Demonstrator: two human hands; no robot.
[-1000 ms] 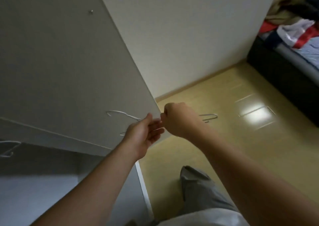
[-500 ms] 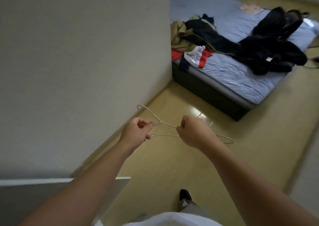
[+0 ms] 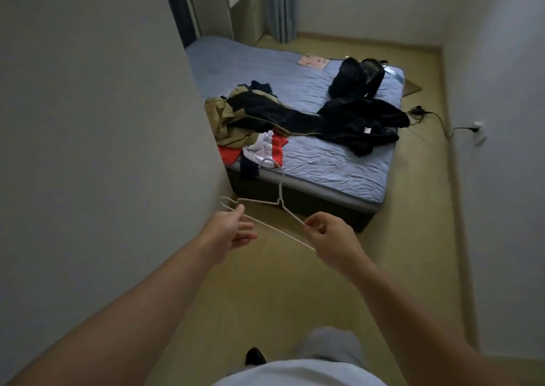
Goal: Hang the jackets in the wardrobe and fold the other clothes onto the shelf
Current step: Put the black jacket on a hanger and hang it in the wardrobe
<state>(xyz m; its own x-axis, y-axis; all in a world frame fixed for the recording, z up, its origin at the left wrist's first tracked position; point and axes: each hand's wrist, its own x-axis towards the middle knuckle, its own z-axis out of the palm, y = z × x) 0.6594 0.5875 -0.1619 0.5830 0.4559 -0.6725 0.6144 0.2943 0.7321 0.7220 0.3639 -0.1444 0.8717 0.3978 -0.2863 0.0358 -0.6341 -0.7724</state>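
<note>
The right hand (image 3: pixel 330 238) pinches the white wire hanger (image 3: pixel 279 189) with curled fingers, near the end of its right shoulder. The left hand (image 3: pixel 231 229) is loose, its fingers relaxed, with only one fingertip touching the hanger's lower bar near the left end. The hanger lies tilted between the two hands, its hook pointing away toward the bed (image 3: pixel 324 164). Just beyond the hook, at the bed's near corner, lies a red and white garment (image 3: pixel 267 146). Behind that is an olive jacket (image 3: pixel 219 117) under a dark garment (image 3: pixel 265 109). Further right lies a black jacket (image 3: pixel 362 123), with a black bag (image 3: pixel 356 75) past it. A wall (image 3: pixel 103 105) runs close beside the left hand. To the right, open floor (image 3: pixel 413 238) stretches along the bed's side, and a cable (image 3: pixel 436 120) trails near its far end.
</note>
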